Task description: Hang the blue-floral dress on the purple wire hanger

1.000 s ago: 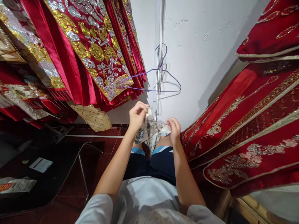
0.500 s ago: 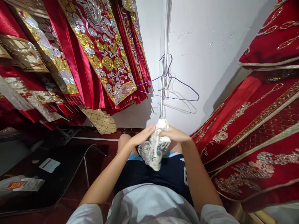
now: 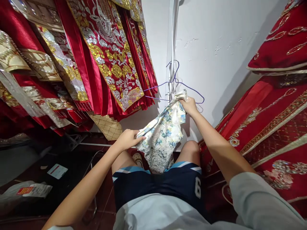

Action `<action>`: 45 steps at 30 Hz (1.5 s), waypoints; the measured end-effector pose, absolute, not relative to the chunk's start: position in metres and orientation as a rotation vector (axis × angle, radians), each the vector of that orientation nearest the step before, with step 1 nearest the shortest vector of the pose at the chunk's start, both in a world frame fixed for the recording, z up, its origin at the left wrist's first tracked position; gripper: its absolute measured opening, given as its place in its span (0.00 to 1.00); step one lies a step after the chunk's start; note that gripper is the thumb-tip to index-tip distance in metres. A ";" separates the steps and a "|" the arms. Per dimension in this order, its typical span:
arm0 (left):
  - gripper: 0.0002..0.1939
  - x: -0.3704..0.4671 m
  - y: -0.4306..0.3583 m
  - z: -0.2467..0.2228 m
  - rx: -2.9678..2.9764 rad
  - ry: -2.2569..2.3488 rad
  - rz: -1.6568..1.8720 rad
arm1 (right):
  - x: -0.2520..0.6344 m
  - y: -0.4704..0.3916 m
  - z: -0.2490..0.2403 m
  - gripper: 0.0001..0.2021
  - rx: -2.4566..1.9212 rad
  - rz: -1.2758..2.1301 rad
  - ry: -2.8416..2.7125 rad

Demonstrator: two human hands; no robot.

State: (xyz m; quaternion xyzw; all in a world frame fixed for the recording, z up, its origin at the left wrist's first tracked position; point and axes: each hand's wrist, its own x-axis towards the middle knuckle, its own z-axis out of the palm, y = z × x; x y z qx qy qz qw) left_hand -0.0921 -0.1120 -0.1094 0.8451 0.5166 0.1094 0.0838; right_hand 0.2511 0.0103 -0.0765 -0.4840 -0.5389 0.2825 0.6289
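Note:
A white cloth garment with blue and yellow floral print [image 3: 164, 129] is stretched between my two hands above my knees. My left hand [image 3: 129, 139] pinches its lower left corner. Higher up and to the right, my right hand [image 3: 189, 104] grips the other end of its upper edge. Behind the garment, a purple wire hanger [image 3: 185, 85] hangs by its hook from a white vertical strip [image 3: 171, 41] on the wall. The garment's top overlaps the hanger's lower bar in view; whether they touch I cannot tell. The exact kind of garment is unclear.
Red embroidered garments [image 3: 117, 70] hang at the left, and more red beaded garments [image 3: 271, 115] hang at the right. A dark table [image 3: 72, 179] at lower left holds a white card [image 3: 57, 171] and a plastic bag with a red label [image 3: 26, 190]. A shoe [image 3: 137, 158] shows on the floor.
The bunched floral garment has been spread out. My right hand has moved up and right toward the hanger, my left hand outward to the left. My knees have parted.

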 end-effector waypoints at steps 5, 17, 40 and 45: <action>0.17 -0.090 -0.113 -0.085 2.619 1.594 0.481 | 0.238 0.056 -0.100 0.12 -1.303 0.629 -1.317; 0.15 -0.094 -0.062 -0.098 2.523 1.548 0.861 | 0.299 0.000 -0.092 0.17 -1.332 0.297 -1.317; 0.10 -0.002 0.002 0.010 2.559 1.348 1.350 | 0.352 -0.019 -0.077 0.16 -1.280 0.117 -1.168; 0.16 -0.020 0.017 0.023 2.174 1.383 1.343 | 0.398 -0.001 -0.059 0.09 -1.169 0.418 -1.222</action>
